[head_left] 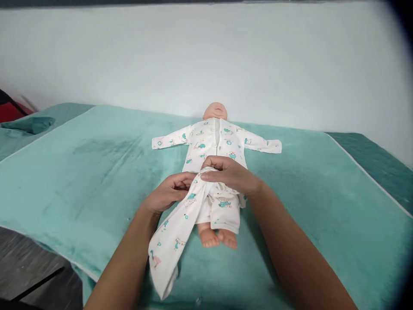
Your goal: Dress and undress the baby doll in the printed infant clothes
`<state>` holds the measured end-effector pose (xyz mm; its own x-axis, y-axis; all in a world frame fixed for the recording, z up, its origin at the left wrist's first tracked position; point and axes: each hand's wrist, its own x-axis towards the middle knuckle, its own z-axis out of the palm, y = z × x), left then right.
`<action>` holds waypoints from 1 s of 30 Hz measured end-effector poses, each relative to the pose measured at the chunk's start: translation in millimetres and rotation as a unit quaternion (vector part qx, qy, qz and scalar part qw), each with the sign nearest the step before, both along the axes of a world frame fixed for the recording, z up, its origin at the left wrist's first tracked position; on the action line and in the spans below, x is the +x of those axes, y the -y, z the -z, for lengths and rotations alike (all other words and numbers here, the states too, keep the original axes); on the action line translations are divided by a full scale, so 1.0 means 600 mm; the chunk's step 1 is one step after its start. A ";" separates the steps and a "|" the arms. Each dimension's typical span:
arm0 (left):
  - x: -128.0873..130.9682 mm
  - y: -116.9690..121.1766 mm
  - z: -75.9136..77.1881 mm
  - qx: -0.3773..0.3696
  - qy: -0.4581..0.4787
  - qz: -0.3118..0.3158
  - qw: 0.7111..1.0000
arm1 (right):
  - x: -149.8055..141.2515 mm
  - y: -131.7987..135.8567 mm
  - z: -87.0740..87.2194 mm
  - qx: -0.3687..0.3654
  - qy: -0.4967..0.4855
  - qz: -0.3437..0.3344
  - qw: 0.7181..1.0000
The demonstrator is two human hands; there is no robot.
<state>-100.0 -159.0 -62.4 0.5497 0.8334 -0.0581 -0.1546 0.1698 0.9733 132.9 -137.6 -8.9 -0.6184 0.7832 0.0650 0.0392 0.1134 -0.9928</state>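
A baby doll (215, 111) lies on its back, dressed in a white printed baby shirt (201, 144) with its sleeves spread out sideways. Below its waist is white printed cloth with short legs (225, 204), and its bare feet (209, 237) stick out. My right hand (230, 174) pinches the bunched top of a long white printed garment (179, 237) over the doll's middle. That garment slants down to the lower left; its exact kind is unclear. My left hand (171, 189) has curled fingers against the garment's left edge, its fingertips partly hidden.
A green plush cover (106, 172) with pale seams spreads over the table. Behind it rises a white wall (200, 56). A red and black object (11, 110) shows at the far left, and dark floor (26, 254) at the lower left.
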 end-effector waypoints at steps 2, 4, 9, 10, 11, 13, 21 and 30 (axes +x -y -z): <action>0.000 0.003 0.000 -0.007 0.008 0.015 1.000 | -0.004 0.002 0.001 -0.012 -0.019 -0.001 1.000; 0.001 0.006 -0.002 -0.014 0.026 0.009 1.000 | -0.007 0.003 0.001 -0.019 -0.037 -0.008 0.999; 0.009 0.009 -0.004 -0.023 0.086 -0.033 0.995 | -0.002 0.002 -0.002 -0.007 -0.016 -0.047 0.999; 0.010 0.009 -0.004 -0.027 0.085 -0.039 0.995 | 0.000 0.002 -0.002 -0.003 -0.009 -0.060 0.998; 0.012 0.010 -0.005 -0.030 0.080 -0.044 0.995 | 0.001 0.001 -0.002 0.004 -0.007 -0.069 0.998; 0.017 0.014 -0.009 -0.038 0.064 -0.057 0.996 | 0.004 0.001 0.000 0.026 -0.016 -0.070 0.997; 0.072 0.037 -0.074 0.050 0.004 -0.190 0.980 | 0.007 0.000 0.016 -0.010 -0.155 0.033 0.987; 0.122 -0.028 -0.110 0.081 -0.048 -0.285 0.954 | 0.031 -0.008 0.008 -0.087 -0.100 -0.067 0.989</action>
